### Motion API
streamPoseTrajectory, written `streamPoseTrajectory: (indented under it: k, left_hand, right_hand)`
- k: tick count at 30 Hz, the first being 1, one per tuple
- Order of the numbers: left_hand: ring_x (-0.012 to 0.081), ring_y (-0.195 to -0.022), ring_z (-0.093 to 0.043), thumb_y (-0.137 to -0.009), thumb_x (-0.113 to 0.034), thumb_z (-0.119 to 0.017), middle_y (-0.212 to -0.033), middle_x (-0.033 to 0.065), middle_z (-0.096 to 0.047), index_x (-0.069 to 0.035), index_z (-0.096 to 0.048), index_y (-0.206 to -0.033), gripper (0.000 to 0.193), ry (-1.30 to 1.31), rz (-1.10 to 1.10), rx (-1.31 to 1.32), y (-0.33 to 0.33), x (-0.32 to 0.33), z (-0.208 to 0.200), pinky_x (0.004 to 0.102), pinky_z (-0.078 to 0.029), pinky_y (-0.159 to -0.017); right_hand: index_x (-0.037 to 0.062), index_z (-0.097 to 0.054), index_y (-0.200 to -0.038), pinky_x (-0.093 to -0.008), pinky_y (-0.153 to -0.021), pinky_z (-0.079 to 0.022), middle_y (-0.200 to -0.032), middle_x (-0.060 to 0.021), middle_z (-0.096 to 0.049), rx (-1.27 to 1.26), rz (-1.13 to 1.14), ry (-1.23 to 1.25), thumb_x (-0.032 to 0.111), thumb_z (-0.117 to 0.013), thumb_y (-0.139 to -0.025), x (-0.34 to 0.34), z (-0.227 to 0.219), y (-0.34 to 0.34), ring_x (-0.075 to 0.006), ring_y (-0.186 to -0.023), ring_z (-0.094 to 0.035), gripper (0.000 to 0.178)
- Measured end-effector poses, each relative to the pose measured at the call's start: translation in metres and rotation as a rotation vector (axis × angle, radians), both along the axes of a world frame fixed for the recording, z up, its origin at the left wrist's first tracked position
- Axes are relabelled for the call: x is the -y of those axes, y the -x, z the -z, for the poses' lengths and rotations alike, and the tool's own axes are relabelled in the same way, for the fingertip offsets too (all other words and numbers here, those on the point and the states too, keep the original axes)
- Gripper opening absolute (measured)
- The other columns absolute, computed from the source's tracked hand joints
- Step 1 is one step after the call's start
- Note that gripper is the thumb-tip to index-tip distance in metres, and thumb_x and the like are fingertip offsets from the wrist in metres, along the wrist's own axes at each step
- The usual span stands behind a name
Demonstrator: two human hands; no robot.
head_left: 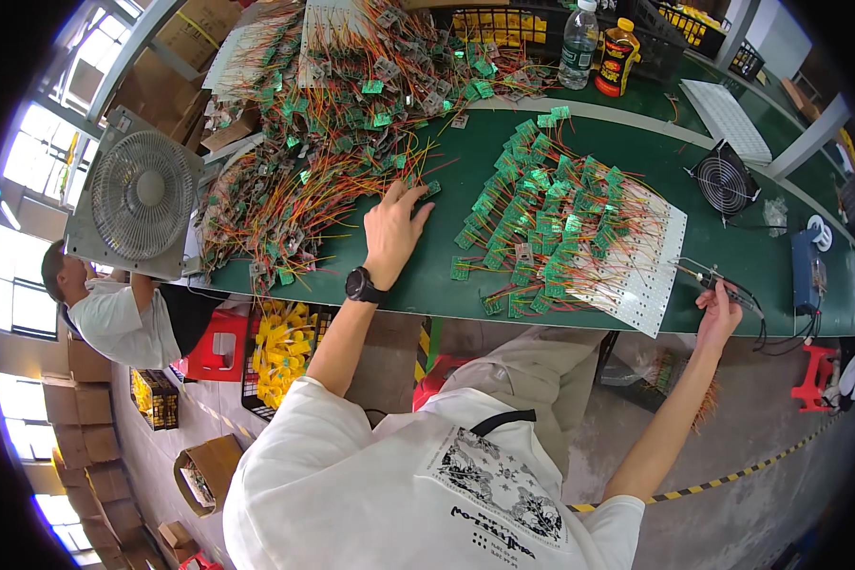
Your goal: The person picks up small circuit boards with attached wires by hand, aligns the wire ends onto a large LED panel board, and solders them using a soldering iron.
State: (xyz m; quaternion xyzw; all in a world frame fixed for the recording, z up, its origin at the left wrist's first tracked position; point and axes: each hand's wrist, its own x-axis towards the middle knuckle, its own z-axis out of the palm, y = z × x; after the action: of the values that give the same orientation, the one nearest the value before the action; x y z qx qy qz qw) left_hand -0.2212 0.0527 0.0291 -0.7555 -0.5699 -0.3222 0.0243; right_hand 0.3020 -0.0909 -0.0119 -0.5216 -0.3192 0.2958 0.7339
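My left hand, with a black watch on the wrist, reaches to the right edge of a heap of small circuit boards with red and yellow wires. Its fingers are stretched out and apart, and one green circuit board lies right by the fingertips. A soldering iron is gripped in my right hand, its tip pointing up and left toward a white perforated panel. Rows of green circuit boards with wires lie over the panel's left part.
A fan stands at the left, near a seated person. On the right are a small black fan and a blue soldering station with a cable. Two bottles stand at the back. A crate of yellow parts sits below the table edge.
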Motion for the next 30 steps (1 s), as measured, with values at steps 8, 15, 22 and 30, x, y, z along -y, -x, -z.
streamPoseTrajectory:
  k: [8,15,22,30]
  left_hand:
    - [0.0208,-0.062,-0.061,-0.084,-0.007,-0.069,-0.086,0.0054,-0.057,-0.007,-0.068,-0.094,0.009,-0.064,0.167,0.127,0.008,0.011,-0.024,0.0324,-0.047,-0.053]
    - [0.0123,-0.073,-0.061,-0.082,-0.003,-0.070,-0.095,0.0041,-0.058,-0.006,-0.068,-0.095,0.013,0.234,0.286,0.165,0.025,0.065,-0.010,0.0238,-0.042,-0.051]
    - [0.0103,-0.072,-0.061,-0.083,-0.014,-0.072,-0.088,0.0056,-0.070,0.003,-0.065,-0.100,0.026,0.472,0.084,0.319,0.022,0.040,-0.004,0.0260,-0.049,-0.065]
    - [0.0111,-0.077,-0.065,-0.088,-0.010,-0.067,-0.089,0.0069,-0.071,0.004,-0.067,-0.106,0.022,0.630,0.310,0.510,0.024,0.032,-0.008,0.0247,-0.051,-0.073]
  right_hand:
    - [-0.0055,-0.063,-0.105,-0.0266,-0.055,-0.043,-0.072,-0.0087,-0.062,0.000,-0.007,-0.010,0.013,-0.065,-0.091,-0.002,0.000,0.002,-0.0162,-0.059,-0.058,0.023]
    - [-0.0050,-0.064,-0.102,-0.0248,-0.052,-0.044,-0.071,-0.0088,-0.063,-0.023,0.005,-0.030,0.012,-0.066,-0.090,-0.002,0.002,-0.001,-0.0168,-0.056,-0.060,0.020]
    - [-0.0048,-0.065,-0.101,-0.0245,-0.052,-0.043,-0.071,-0.0085,-0.063,-0.025,-0.004,-0.029,0.011,-0.066,-0.090,-0.001,0.001,-0.001,-0.0168,-0.056,-0.059,0.020]
    - [-0.0038,-0.065,-0.100,-0.0242,-0.051,-0.043,-0.071,-0.0078,-0.063,-0.043,0.005,-0.020,0.010,-0.066,-0.089,-0.003,-0.001,0.002,-0.0158,-0.056,-0.059,0.018]
